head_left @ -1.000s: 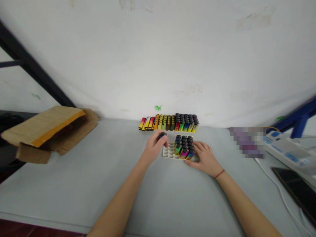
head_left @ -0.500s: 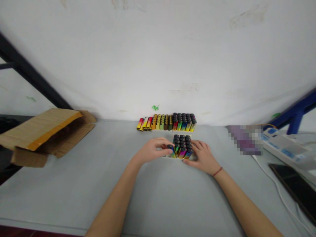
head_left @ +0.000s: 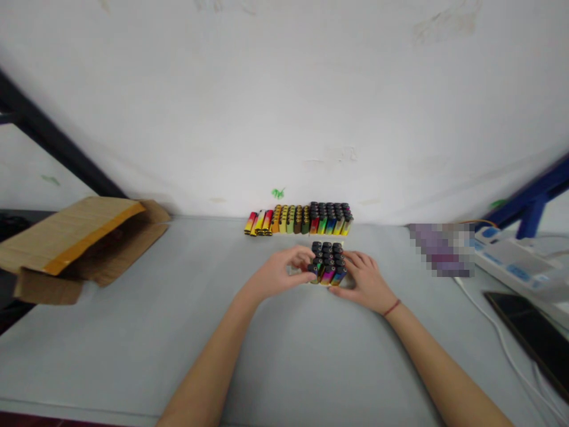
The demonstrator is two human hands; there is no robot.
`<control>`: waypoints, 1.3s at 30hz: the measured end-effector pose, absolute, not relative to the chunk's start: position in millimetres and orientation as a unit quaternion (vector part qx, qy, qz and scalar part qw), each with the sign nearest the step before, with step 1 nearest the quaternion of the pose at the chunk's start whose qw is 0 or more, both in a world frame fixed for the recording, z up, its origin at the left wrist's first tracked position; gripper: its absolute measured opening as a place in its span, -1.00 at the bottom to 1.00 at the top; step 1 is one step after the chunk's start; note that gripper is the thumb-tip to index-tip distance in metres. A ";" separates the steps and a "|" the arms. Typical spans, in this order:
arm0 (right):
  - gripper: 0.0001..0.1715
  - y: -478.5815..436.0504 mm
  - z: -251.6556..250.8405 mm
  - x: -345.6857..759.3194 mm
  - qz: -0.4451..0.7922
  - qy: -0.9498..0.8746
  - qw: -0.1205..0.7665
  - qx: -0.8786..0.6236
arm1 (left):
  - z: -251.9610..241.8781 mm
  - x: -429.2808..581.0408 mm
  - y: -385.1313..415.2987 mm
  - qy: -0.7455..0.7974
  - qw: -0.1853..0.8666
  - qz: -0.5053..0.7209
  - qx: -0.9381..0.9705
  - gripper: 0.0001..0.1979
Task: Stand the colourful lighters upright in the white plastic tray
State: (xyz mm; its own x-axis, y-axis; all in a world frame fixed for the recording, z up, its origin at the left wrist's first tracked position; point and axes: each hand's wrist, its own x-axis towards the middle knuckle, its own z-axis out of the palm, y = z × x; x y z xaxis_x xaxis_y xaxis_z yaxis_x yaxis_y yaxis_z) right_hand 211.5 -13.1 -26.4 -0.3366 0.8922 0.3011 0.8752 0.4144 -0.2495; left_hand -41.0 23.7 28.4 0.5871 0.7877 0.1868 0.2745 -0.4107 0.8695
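Black-topped, multicoloured lighters (head_left: 328,261) stand upright in a block of three columns on a pale base. Curled at the block's left side is my left hand (head_left: 284,273), its thumb and fingertips on the front-left lighter (head_left: 313,274). That lighter stands nearly upright beside its neighbours. My right hand (head_left: 362,280) cups the right side of the block, fingers along the edge and thumb at the front corner. Part of the pale base shows inside the bend of my left fingers; the fingertips of my right hand are partly hidden behind the lighters.
Against the wall stand more black-topped lighters (head_left: 331,219) and yellow-to-brown ones (head_left: 291,219), with red-and-yellow ones (head_left: 258,223) lying beside them. An open cardboard box (head_left: 89,231) lies left. On the right are a power strip (head_left: 515,261), a phone (head_left: 528,332) and a white cable (head_left: 493,332).
The front-left lighter has moved right against the block and stands straighter. My left hand has followed it slightly, its fingers opening a little. My right hand has kept its place.
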 end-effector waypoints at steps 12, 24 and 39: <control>-0.25 -13.7 -24.0 210.7 0.025 -0.817 0.195 -0.541 | 35.3 -34.0 17.8 0.321 0.337 0.256 0.847 -0.80; -0.24 -13.2 -24.3 210.9 0.022 -0.819 0.196 -0.539 | 5.0 -98.5 80.5 0.653 0.084 0.435 0.615 -0.65; -0.27 -14.9 -20.6 209.0 0.028 -0.815 0.197 -0.544 | 5.0 -126.0 143.1 0.744 0.120 0.194 0.628 -0.57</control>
State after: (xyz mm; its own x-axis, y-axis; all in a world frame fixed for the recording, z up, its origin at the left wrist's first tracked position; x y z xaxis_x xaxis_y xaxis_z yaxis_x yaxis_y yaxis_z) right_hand 209.0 -14.9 -20.6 -0.3304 0.8983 0.2897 0.8760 0.4062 -0.2602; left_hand -126.0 143.1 5.0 -0.1831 0.9810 0.0641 0.8877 0.1370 0.4397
